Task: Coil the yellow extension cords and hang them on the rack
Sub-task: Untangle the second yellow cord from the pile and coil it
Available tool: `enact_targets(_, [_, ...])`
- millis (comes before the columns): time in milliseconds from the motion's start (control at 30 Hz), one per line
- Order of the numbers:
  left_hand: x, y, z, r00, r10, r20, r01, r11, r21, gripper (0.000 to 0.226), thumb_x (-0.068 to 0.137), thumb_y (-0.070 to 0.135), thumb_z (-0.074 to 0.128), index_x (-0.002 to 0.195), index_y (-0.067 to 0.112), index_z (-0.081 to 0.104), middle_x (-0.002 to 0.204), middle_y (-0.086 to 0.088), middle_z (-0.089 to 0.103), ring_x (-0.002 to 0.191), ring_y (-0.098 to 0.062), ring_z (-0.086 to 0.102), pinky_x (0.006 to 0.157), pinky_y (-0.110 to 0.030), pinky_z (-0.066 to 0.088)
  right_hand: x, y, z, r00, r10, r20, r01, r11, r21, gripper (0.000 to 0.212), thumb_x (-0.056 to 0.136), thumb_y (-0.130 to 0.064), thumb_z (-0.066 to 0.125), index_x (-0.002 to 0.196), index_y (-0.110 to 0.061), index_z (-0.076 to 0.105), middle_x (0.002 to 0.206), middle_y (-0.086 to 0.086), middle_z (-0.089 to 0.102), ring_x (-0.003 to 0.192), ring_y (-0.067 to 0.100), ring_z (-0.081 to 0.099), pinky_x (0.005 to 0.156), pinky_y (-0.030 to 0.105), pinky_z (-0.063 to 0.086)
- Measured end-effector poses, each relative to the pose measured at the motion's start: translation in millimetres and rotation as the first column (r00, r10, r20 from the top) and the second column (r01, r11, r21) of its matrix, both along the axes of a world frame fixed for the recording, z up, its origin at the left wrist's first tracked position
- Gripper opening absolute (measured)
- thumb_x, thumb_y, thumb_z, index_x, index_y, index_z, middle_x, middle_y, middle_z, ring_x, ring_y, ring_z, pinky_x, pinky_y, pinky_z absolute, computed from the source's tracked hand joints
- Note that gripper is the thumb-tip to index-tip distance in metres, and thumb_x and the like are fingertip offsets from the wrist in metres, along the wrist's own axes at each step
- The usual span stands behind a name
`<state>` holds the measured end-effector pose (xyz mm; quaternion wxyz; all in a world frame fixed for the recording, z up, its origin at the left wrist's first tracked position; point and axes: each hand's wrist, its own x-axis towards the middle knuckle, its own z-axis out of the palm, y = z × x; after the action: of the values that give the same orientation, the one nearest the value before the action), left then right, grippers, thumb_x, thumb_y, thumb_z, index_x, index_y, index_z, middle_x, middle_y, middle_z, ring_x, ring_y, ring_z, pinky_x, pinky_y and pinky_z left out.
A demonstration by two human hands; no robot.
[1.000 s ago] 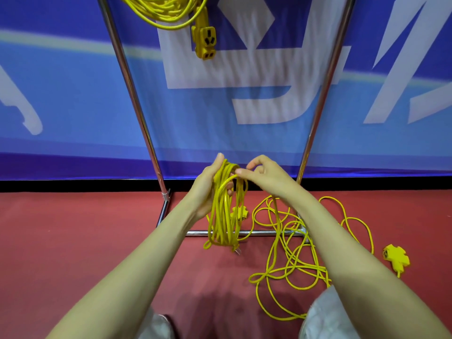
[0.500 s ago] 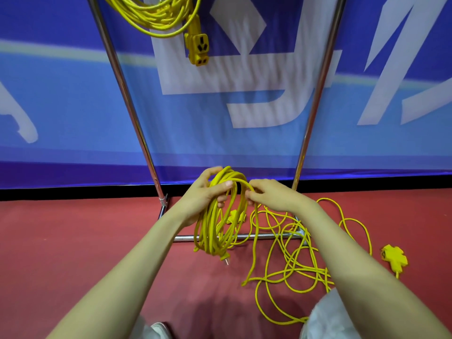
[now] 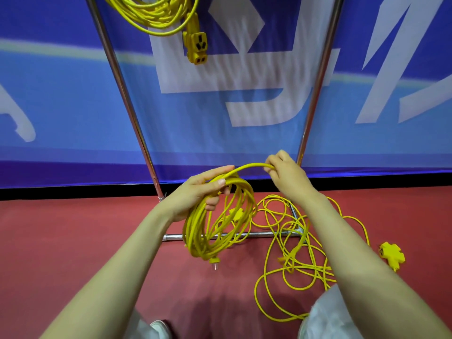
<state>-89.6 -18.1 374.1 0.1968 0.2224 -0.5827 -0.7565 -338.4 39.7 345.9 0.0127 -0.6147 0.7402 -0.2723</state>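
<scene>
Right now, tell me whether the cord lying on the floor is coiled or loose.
Loose, not coiled: the floor cord sprawls in uneven, crossing loops over the rack's base bar and the red floor.

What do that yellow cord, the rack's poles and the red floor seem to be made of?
Cord: flexible plastic or rubber jacket, smooth, slightly glossy; it bends into soft loops. Rack pole: polished metal, perhaps chromed steel, given its bright mirror-like streaks. Floor: matte red, evenly coloured, probably vinyl or rubber sheet; I cannot tell which.
</scene>
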Motion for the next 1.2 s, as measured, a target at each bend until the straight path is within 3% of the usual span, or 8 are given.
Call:
enact_targets(167, [20,-18,10,0.965,0.039,-0.259,-0.007,0.992,0.125,0.056,0.067,0.031,0.084,0.12,0.029,0.066,0.077,-0.002,0.057,0.042,-0.001,0.035,0.038,-0.011,0.033,-23,8,-42,0.998,0.002,0.064,-0.035,0.853,0.521,0.007,0.087,-0.016,0.063,0.09,-0.012,0.068,0.093,0.009,0.065,0.092,0.024,0.061,0.079,0.03,0.045])
enact_targets(267, [27,-28,12,0.902,0.155,-0.403,-0.055,0.967,0.248,0.047,0.063,0.028,0.088,0.106,0.032,0.072,0.074,0.0,0.056,0.04,0.003,0.032,0.035,-0.008,0.033,-29,18,-56,0.99,-0.029,0.137,-0.067,0.76,0.647,0.018,0.087,-0.021,0.066,0.091,-0.003,0.07,0.093,0.015,0.07,0.086,0.024,0.062,0.07,0.027,0.042])
enact_targets(400, [26,-32,13,0.865,0.268,-0.425,-0.151,0.945,0.29,0.024,0.071,0.021,0.079,0.093,0.027,0.071,0.075,-0.001,0.053,0.039,0.002,0.035,0.036,-0.008,0.033,-31,18,-56,0.899,-0.223,0.377,-0.031,0.826,0.563,0.026,0.097,-0.022,0.051,0.074,-0.01,0.052,0.056,0.002,0.064,0.048,0.013,0.055,0.05,0.023,0.04])
enact_targets(500, [11,-24,12,0.895,0.344,-0.285,-0.309,0.937,0.161,0.01,0.093,0.013,0.051,0.09,0.018,0.059,0.071,-0.001,0.048,0.04,-0.001,0.034,0.038,-0.011,0.031,-16,6,-44,0.865,-0.306,0.397,0.128,0.9,0.416,0.018,0.099,-0.021,0.045,0.102,-0.005,0.04,0.068,-0.002,0.045,0.054,0.011,0.046,0.057,0.031,0.038])
enact_targets(700, [-19,-7,-21,0.916,0.4,-0.029,-0.398,0.899,-0.183,0.011,0.093,0.006,0.057,0.083,0.01,0.054,0.063,-0.004,0.039,0.044,-0.008,0.036,0.041,-0.018,0.031,41,-9,-9,0.852,0.06,0.519,-0.106,0.993,0.058,0.035,0.099,-0.005,0.038,0.133,-0.011,0.042,0.107,0.01,0.042,0.071,0.02,0.051,0.072,0.035,0.057])
enact_targets(833, [-22,-2,-34,0.925,0.379,0.034,-0.36,0.9,-0.244,0.007,0.089,0.006,0.062,0.086,0.011,0.06,0.063,-0.008,0.041,0.044,-0.009,0.036,0.041,-0.019,0.033,73,-7,9,0.583,0.23,0.779,-0.2,0.97,-0.137,0.037,0.097,0.001,0.044,0.129,-0.019,0.047,0.092,0.008,0.041,0.074,0.017,0.059,0.072,0.027,0.059])
enact_targets(933, [-27,7,-38,0.938,0.335,0.092,-0.306,0.921,-0.239,0.009,0.09,0.006,0.063,0.088,0.015,0.062,0.086,-0.013,0.051,0.044,-0.007,0.038,0.043,-0.019,0.036,81,-6,17,0.412,0.253,0.875,-0.188,0.964,-0.19,0.038,0.097,0.001,0.045,0.131,-0.017,0.047,0.079,0.004,0.048,0.079,0.017,0.061,0.08,0.033,0.055])
enact_targets(1200, [-36,12,-34,0.957,0.263,0.119,-0.236,0.951,-0.202,0.005,0.094,0.011,0.058,0.094,0.015,0.061,0.066,0.01,0.056,0.044,-0.007,0.039,0.044,-0.019,0.037,81,-5,14,0.411,0.224,0.884,-0.042,0.973,-0.227,0.045,0.098,0.0,0.042,0.141,-0.013,0.039,0.086,0.011,0.051,0.079,0.015,0.061,0.078,0.026,0.055])
